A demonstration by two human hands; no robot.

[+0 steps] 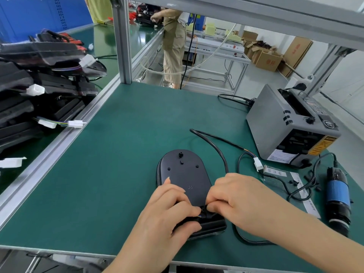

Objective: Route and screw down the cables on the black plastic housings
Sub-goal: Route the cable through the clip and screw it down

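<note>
Housing (185, 178): one piece on the green matte surface (118, 154), black plastic, flat, with a rounded oval end pointing away from the grip. Matte top with a short post and a few small holes; the end at the grip is glossier. Left hand (169, 211) has fingers curled over the housing's near end and thumb on its near edge, clamping it down. Right hand (236, 198) is closed, fingertips pinching the cable (218, 148) where it enters the housing, and the two hands almost touch there. Thin coloured wires show right at the grip. One cable, black with a round jacket. It runs away from the grip in an arc, and another loop lies on the surface right of the grip and nearer the person. Its stripped end carries one white plastic connector (258, 164), beyond and right of the grip. Further right lies one electric screwdriver (337, 196), a black cylinder with a blue band, on its side. A few small black screws (293, 181) lie between it and the grip. One grey boxy metal dispenser (285, 123) stands beyond those. Far left of the grip is a heap of black housings (39, 85) with several white connectors, past an aluminium rail (65, 134).
</note>
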